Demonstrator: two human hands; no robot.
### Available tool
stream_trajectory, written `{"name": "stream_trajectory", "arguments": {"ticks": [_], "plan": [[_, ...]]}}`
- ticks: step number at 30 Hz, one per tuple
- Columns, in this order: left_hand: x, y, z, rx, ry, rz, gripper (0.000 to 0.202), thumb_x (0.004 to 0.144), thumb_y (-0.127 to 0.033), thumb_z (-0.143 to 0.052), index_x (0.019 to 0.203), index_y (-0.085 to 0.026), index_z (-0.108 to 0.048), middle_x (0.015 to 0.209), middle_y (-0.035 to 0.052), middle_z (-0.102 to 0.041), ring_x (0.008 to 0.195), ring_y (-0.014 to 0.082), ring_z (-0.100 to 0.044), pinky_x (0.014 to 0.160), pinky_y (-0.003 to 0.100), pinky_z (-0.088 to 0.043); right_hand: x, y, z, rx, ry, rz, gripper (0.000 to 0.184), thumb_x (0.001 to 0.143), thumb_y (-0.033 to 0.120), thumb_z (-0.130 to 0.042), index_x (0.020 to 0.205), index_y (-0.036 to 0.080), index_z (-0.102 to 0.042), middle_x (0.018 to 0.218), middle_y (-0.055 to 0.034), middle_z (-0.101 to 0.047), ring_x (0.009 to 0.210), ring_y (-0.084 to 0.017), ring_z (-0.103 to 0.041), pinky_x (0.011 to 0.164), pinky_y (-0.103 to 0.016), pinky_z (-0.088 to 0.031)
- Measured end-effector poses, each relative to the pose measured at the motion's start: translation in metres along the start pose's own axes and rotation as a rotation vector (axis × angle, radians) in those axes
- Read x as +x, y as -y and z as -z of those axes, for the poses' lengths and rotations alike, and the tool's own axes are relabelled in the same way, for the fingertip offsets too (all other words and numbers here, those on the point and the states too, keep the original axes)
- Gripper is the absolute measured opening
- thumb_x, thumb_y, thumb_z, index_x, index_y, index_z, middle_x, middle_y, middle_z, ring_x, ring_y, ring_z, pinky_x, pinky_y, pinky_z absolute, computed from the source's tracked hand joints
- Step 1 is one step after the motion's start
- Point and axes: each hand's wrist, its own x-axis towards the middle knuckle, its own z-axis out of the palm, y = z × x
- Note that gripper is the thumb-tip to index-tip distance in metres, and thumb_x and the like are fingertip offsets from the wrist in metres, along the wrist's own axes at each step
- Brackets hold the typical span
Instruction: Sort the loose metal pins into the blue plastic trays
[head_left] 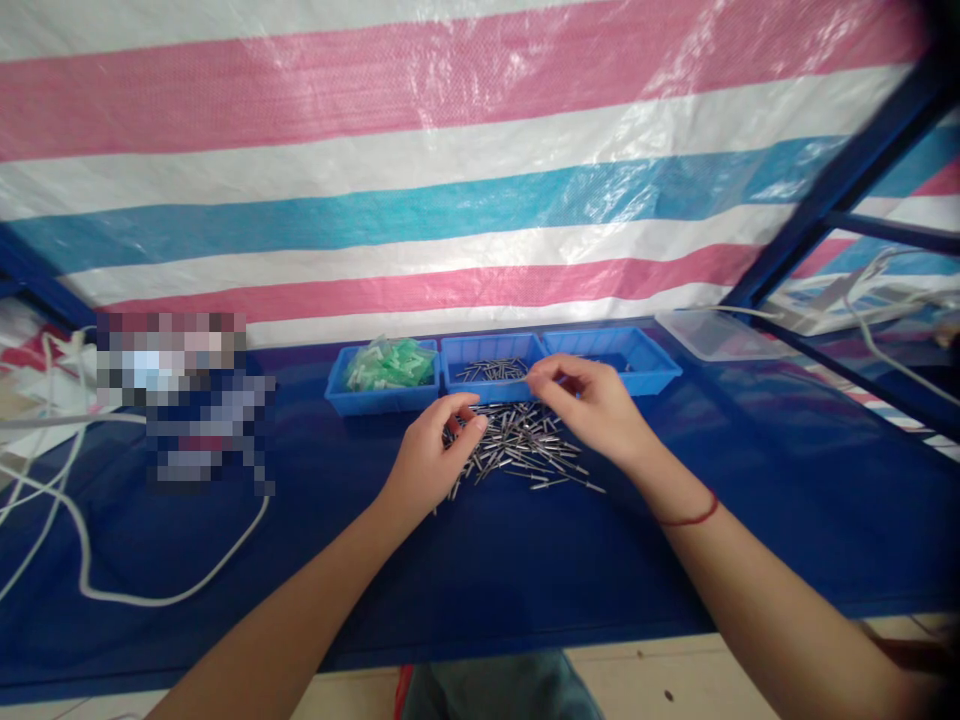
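Right hand (596, 405) on my feed is above the far right side of the loose pile, just in front of the blue trays, with its thumb and forefinger drawn close together; I cannot tell whether anything thin is pinched between them. Left hand (431, 450) curls over the left edge of the pile, thumb and forefinger apart, though its other fingers are partly hidden from me. I see the thin metal pieces (517, 440) lying criss-crossed on the blue desk (480, 580), between and below the two hands, a few of them straying out to the right and nearer the front.

Behind them I have three blue trays side by side: the left tray (382, 402) holds green plastic packets (390, 362), the middle tray (491, 391) has more of the same sort of metal pieces in it, and the right tray (656, 378) sits partly behind the right hand. Farther right I make out a clear flat sheet (705, 335). A red bracelet (694, 518) circles the right wrist. Over on the left, a white cable (150, 602) loops across the desk, and a striped sheet (375, 220) hangs behind everything
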Motion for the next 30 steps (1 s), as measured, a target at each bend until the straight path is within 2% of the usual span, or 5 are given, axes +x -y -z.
{"name": "stream_trajectory", "arguments": {"ticks": [5,13,15,21,30], "plan": [[-0.002,0.000,0.000,0.024,0.043,-0.002,0.025,0.089,-0.033,-0.053,0.108,-0.019,-0.064,0.089,0.0021,-0.067,0.074,0.0130,-0.059,0.066,0.024,-0.046,0.010,-0.022,0.028,-0.243,-0.350,-0.096,0.025,0.083,0.039,-0.055,0.079,0.018,-0.066,0.073,-0.0053,-0.066,0.065,-0.019,-0.059,0.064,-0.030,-0.044],[-0.003,-0.001,0.000,0.042,0.070,-0.060,0.020,0.089,-0.028,-0.053,0.103,-0.020,-0.065,0.091,0.0024,-0.068,0.077,0.0144,-0.062,0.069,0.025,-0.048,0.011,-0.036,0.042,-0.561,-0.411,-0.181,0.033,0.083,0.042,-0.053,0.092,0.013,-0.066,0.070,-0.0083,-0.065,0.063,-0.021,-0.058,0.060,-0.032,-0.040],[-0.003,-0.001,0.000,0.052,0.064,-0.066,0.019,0.089,-0.027,-0.053,0.102,-0.020,-0.065,0.091,0.0030,-0.069,0.079,0.0150,-0.062,0.070,0.025,-0.048,0.010,-0.028,0.041,-0.461,-0.319,-0.127,0.026,0.083,0.039,-0.053,0.086,0.016,-0.065,0.069,-0.0064,-0.064,0.062,-0.019,-0.057,0.059,-0.031,-0.040],[-0.001,0.002,0.001,0.123,0.046,-0.103,0.017,0.087,-0.020,-0.054,0.100,-0.019,-0.065,0.094,0.0040,-0.068,0.087,0.0175,-0.062,0.078,0.029,-0.048,0.002,0.000,0.028,-0.189,0.426,0.018,0.018,0.080,0.031,-0.056,0.070,0.018,-0.062,0.062,0.0007,-0.056,0.056,-0.012,-0.049,0.053,-0.024,-0.037],[0.000,0.004,-0.001,0.146,0.065,-0.151,0.017,0.086,-0.016,-0.053,0.096,-0.020,-0.066,0.093,0.0035,-0.068,0.089,0.0183,-0.062,0.079,0.030,-0.048,-0.004,-0.009,0.018,-0.363,0.604,0.058,0.005,0.072,0.022,-0.061,0.068,0.018,-0.064,0.065,0.0000,-0.061,0.058,-0.013,-0.053,0.053,-0.025,-0.035]]}}
